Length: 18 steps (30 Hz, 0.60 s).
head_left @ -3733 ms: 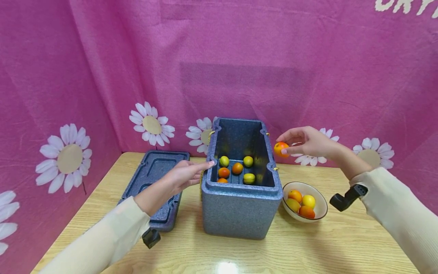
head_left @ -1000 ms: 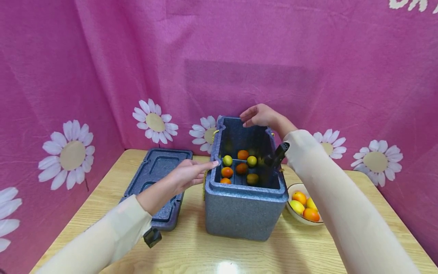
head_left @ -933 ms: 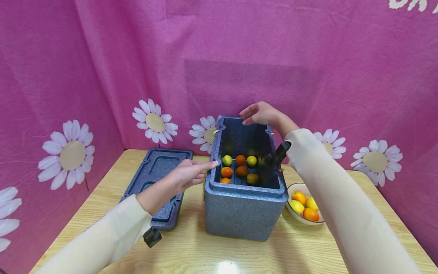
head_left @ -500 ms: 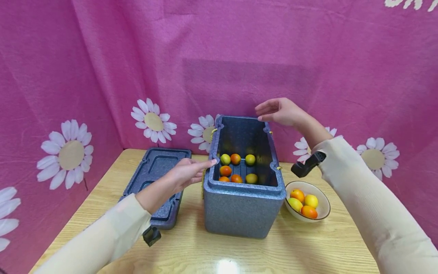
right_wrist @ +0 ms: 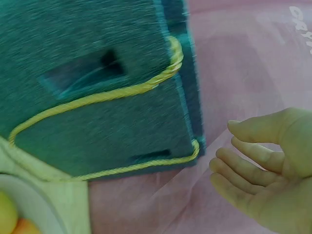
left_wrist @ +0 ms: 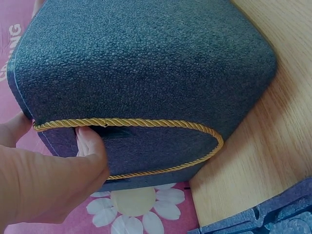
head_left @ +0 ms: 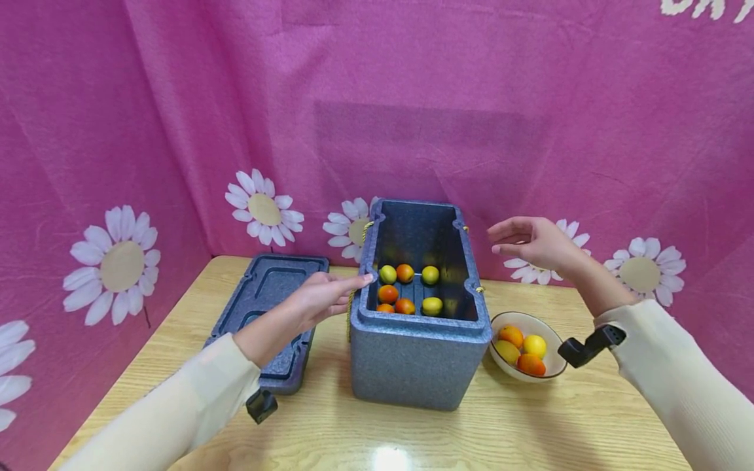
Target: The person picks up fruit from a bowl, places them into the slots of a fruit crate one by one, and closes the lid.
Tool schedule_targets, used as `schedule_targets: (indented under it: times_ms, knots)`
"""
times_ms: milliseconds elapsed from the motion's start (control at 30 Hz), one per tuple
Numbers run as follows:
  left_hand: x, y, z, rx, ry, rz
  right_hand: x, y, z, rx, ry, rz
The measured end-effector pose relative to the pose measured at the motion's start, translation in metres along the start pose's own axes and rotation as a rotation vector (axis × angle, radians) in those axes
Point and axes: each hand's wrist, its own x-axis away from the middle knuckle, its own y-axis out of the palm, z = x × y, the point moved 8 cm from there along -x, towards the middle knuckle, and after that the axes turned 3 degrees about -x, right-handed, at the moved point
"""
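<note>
Grey box (head_left: 412, 373), open-topped, at the centre of the head view. It stands on a pale wooden table (head_left: 512, 425), with a bright glare at the bottom of the frame; pink cloth (head_left: 412, 78) printed with white flowers (head_left: 122, 266) hangs behind and along the left. Flat on the table, left of centre, lies a grey lid (head_left: 277, 288); right of centre, just beside the box, sits a cream bowl (head_left: 554, 347) with a dark rim, holding 4 small fruits (head_left: 534, 345). The box has a speckled surface, a notched rim and yellow cord (left_wrist: 170, 124) looped along its sides (best seen in the 2 wrist views). On its floor lie 7 visible round fruits (head_left: 404, 306), 4 orange and 3 yellow. Left hand (head_left: 318, 301): grips the box's edge, thumb on the rim, bent fingers against the outer wall. Right hand (head_left: 535, 244): right of centre, apart from the box, its fingers free and loosely bent.
</note>
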Motion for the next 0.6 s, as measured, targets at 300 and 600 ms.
schedule_targets:
  times_ms: [300, 600]
  knots:
    - [0.002, 0.001, -0.001, -0.019, 0.010, -0.003, 0.027, 0.011, 0.031, -0.016, -0.060, -0.002]
    - [0.001, 0.000, 0.000, -0.019, 0.013, 0.001, 0.045, 0.025, 0.059, 0.018, 0.007, -0.071]
